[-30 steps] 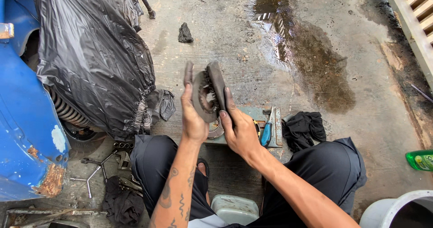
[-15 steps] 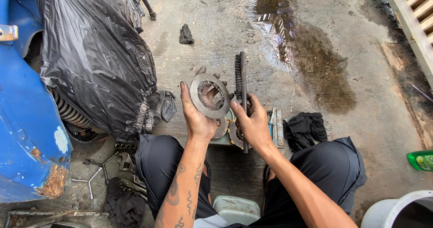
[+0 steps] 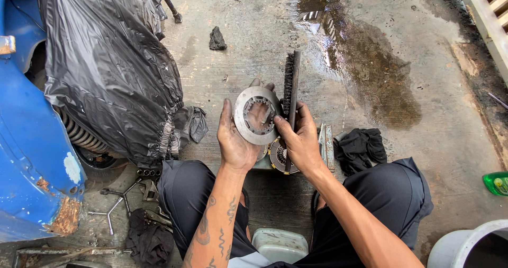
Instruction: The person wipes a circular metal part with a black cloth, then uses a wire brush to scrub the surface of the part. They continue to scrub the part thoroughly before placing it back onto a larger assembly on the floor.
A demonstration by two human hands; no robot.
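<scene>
left hand (image 3: 236, 141) grips metal ring (image 3: 256, 114) | right hand (image 3: 301, 141) grips wire brush (image 3: 290, 82) beside it

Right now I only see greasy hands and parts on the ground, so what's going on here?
A person sits on a concrete floor beside a blue vehicle draped in black plastic sheet. The left hand holds up a flat metal ring plate, and the right hand grips a wire brush upright beside it. More round plates lie just below the hands, with a black rag nearby.
</scene>
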